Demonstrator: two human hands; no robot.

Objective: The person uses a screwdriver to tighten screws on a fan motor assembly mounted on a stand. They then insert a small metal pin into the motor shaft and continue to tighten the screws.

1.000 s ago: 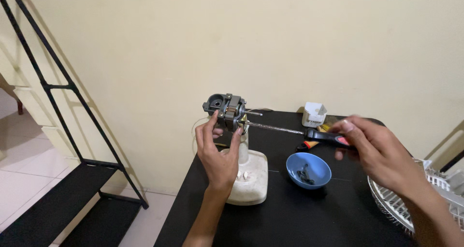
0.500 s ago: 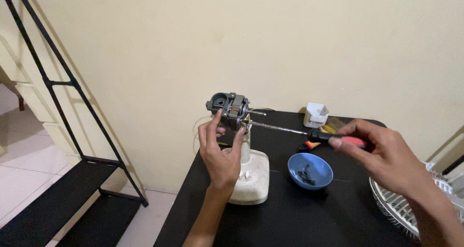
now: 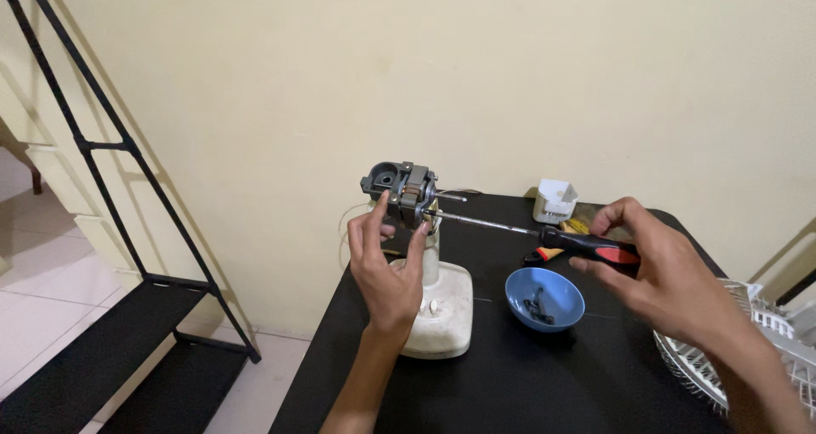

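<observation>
A bare grey fan motor [image 3: 406, 187] sits atop a white stand with a square white base [image 3: 444, 308] on a black table [image 3: 476, 391]. My left hand [image 3: 384, 260] rises in front of the motor, thumb and fingers pinching it from both sides. My right hand [image 3: 667, 272] holds a long screwdriver [image 3: 544, 234] by its black and red handle. Its metal shaft runs level to the left, with the tip at the motor's right side.
A blue bowl [image 3: 545, 298] with small dark screws stands right of the base. A small white box [image 3: 556, 201] and orange and yellow bits lie at the table's back. A white wire fan grille [image 3: 765, 349] leans at the right edge. A black metal rack [image 3: 110, 196] stands at the left.
My right hand has shifted a little to the right and down with the screwdriver. My left hand stays at the motor, fingers slightly adjusted.
</observation>
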